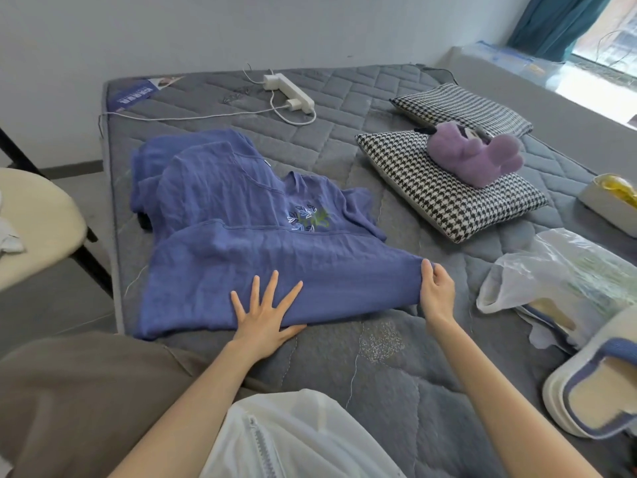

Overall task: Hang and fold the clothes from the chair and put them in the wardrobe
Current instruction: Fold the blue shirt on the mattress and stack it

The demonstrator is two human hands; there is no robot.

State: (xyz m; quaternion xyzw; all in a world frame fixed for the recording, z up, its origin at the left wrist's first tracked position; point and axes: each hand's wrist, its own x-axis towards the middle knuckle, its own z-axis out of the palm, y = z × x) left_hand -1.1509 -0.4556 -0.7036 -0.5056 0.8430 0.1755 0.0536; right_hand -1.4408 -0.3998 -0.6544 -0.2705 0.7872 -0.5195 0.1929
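Note:
A blue shirt (241, 236) with a leaf embroidery lies spread on the grey mattress (379, 367), its lower part folded up over the chest. My left hand (265, 312) presses flat on the near edge of the fold, fingers straight and spread. My right hand (436, 291) pinches the fold's right corner between thumb and fingers. A cream chair (38, 219) stands at the left with a bit of white cloth (8, 236) on its seat. The wardrobe is out of view.
Two houndstooth pillows (448, 188) with a purple plush toy (472, 157) lie at the right. A white power strip (289, 91) with cables sits at the back. Plastic bags (551, 277) and white tubs (586, 401) crowd the right edge. A white zipped garment (293, 439) lies nearest me.

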